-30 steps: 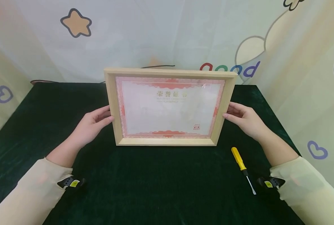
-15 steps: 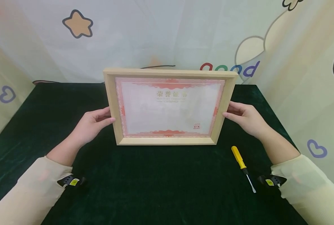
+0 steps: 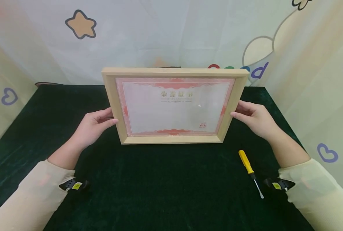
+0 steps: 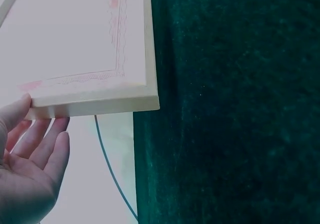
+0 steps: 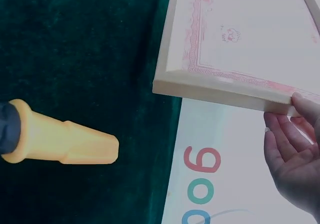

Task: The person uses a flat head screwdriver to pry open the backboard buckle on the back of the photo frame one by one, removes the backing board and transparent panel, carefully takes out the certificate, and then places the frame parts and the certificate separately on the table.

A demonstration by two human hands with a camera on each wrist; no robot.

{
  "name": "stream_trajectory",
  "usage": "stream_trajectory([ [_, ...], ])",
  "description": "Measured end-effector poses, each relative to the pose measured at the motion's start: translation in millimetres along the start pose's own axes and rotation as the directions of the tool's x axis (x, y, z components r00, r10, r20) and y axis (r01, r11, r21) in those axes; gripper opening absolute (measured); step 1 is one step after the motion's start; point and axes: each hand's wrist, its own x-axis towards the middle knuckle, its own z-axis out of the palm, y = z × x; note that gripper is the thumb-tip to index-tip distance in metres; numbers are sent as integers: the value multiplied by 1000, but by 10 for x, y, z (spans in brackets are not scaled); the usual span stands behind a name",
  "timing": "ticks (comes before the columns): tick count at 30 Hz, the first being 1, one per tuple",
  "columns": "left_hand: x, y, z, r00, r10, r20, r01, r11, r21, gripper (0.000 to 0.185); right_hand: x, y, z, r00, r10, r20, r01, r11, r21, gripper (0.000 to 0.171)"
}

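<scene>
A pale wooden picture frame [image 3: 171, 140] with a pink-bordered certificate [image 3: 174, 109] behind its pane stands up in the middle of the head view, its top edge leaning toward me. My left hand [image 3: 92, 130] grips its left side, thumb on the front and fingers behind. On the opposite side my right hand [image 3: 256, 120] holds the frame the same way. In the left wrist view the thumb lies on the frame's edge [image 4: 95, 104] while the fingers reach under it. The right wrist view has the right thumb and fingers [image 5: 287, 139] pinching the other edge.
A yellow-handled screwdriver [image 3: 246, 162] lies on the dark green cloth [image 3: 160, 186] to the right, near the right forearm. Behind the table hangs a pale printed curtain [image 3: 148, 32] with a star and coloured letters.
The frame has moved up slightly, and its top now leans closer to me and covers more of the curtain's letters. Both hands keep their hold; the right has risen a little. The screwdriver stays put.
</scene>
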Motion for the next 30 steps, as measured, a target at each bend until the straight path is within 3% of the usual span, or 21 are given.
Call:
stream_trajectory([
  [7, 7, 0, 0, 1000, 7, -22, -8, 1000, -16, 45, 27, -19, -3, 999, -24, -26, 23, 1000, -15, 40],
  [16, 28, -12, -9, 997, 60, -48, -62, 997, -37, 44, 58, -30, 16, 998, -30, -48, 30, 999, -17, 39],
  [23, -25, 270, -34, 995, 71, -65, -73, 997, -24, 45, 95, -31, 46, 997, -44, -57, 44, 999, -9, 41],
  [30, -18, 259, -42, 993, 81, -85, -82, 997, -12, 46, 116, -24, 69, 998, -39, -41, 39, 999, 10, 40],
])
